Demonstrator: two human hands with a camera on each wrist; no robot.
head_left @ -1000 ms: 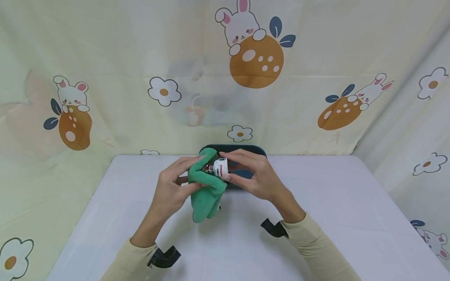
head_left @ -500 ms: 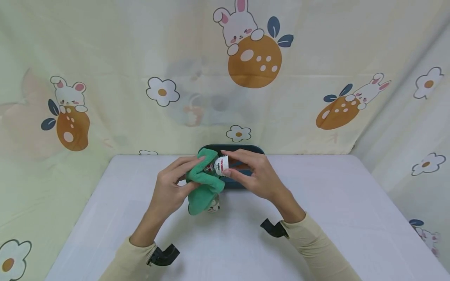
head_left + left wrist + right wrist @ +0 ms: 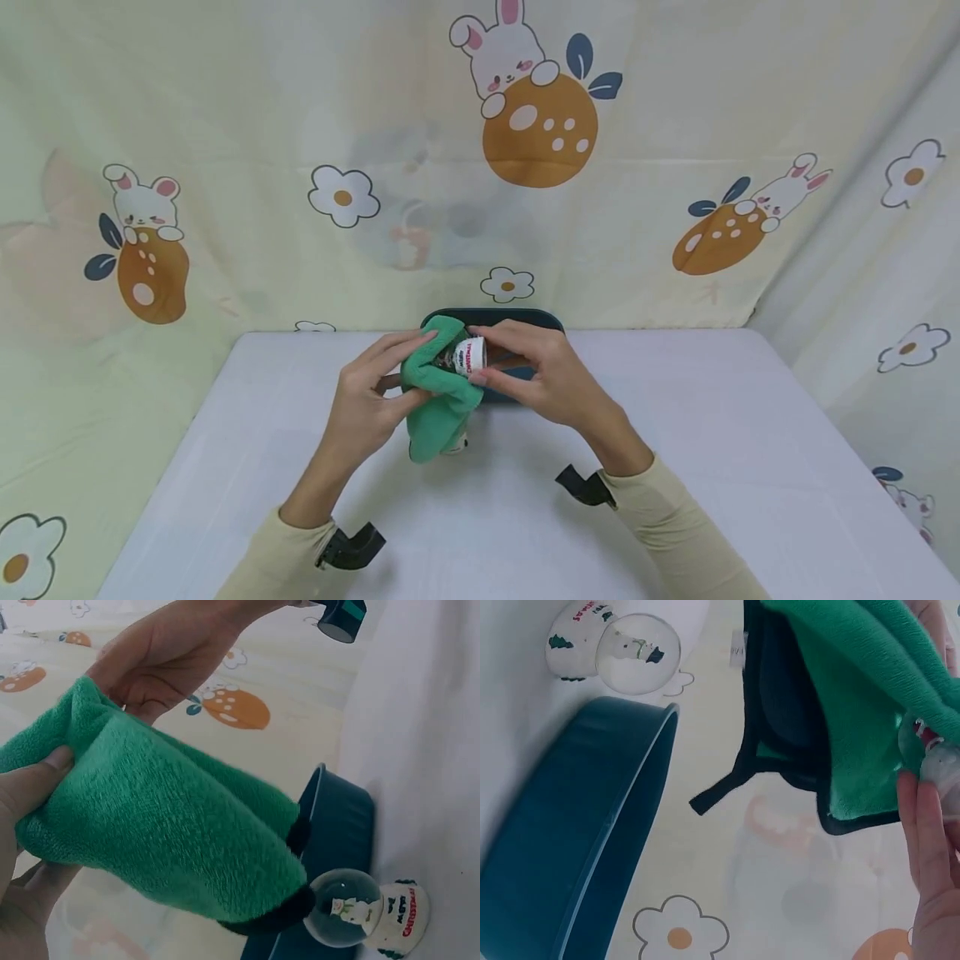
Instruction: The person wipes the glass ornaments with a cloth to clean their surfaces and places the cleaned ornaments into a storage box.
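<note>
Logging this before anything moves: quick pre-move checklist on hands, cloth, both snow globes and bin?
1. Right grip on the white base of the held globe: ok.
2. Left grip on the green cloth: ok.
3. Held globe free of the cloth: not ok, its dome sits in the fold.
4. Second globe upright on the table: ok.
5. Cloth not touching second globe: cannot tell, they overlap in view.
6. Blue bin contents: cannot tell, inside partly hidden.

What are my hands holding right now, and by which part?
The right hand pinches a snow globe by its white base; the left hand grips the green cloth by its folds around the globe's glass.
</note>
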